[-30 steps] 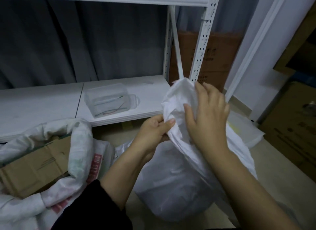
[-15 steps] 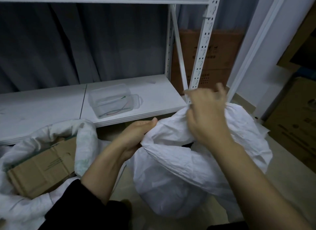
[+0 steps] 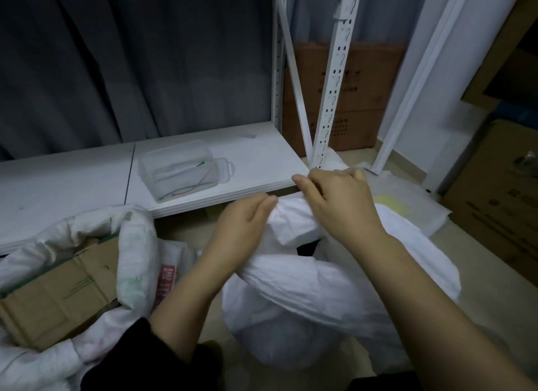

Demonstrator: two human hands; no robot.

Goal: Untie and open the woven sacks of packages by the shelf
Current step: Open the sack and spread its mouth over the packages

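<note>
Sleeve: at the bottom edge, left of centre, I see a black sleeve (image 3: 125, 358) on my left forearm.
White sack: the white woven sack (image 3: 305, 303) I am working on fills the lower centre of the frame and stands on the floor (image 3: 495, 318); its mouth is rolled over into a thick rim, with a small dark gap showing just below the hands.
Left hand: my left hand (image 3: 241, 230), centre of the frame, has its fingers curled over the rolled rim of that sack, gripping it from the left.
Right hand: my right hand (image 3: 337, 204), just right of centre, is curled onto the same rim from above, pinching the fabric; the 2 hands are close together, almost touching.
Second sack: at the lower left lies another woven sack (image 3: 136, 245) with red print, its mouth already open and turned back.
Carton: a brown cardboard box (image 3: 58, 297) sits inside that open sack.
Shelf: beyond the hands, across the middle left, is the white lower board of a metal shelf (image 3: 72, 181), with its perforated upright in the upper centre right.
Clear tub: a transparent plastic container (image 3: 177, 169) rests on that board, with thin strands inside.
Far boxes: brown cartons (image 3: 358, 99) stand behind the shelf upright, upper centre right; more boxes (image 3: 500, 187) are at the right edge.
Backdrop: a grey curtain (image 3: 131, 70) hangs across the upper left.
</note>
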